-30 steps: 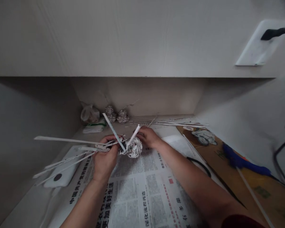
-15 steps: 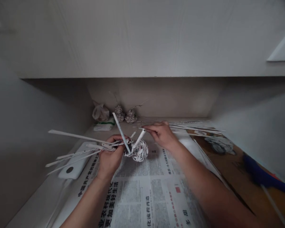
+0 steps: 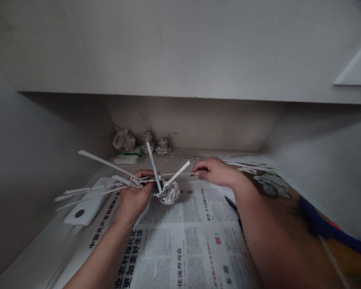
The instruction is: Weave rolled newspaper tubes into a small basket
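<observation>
A small round piece woven from rolled newspaper strips hangs over the newspaper sheet. My left hand is closed around its narrow end, and the fingers partly hide it. Several paper sticks fan out leftward from that grip, while two more stand up from the weave, one a white paper tube. To the right, my right hand pinches the end of a thin paper strip, which runs level back to the woven piece.
Two finished-looking woven gourd shapes stand at the back beside a plastic bag and a tissue pack. Loose paper sticks lie back right. A white power strip is at left, a dark pointed tool near my right forearm.
My right hand has moved right, away from the woven piece, and the pinched strip now stretches out straight. The white tube leans further right. The whole view has shifted slightly.
</observation>
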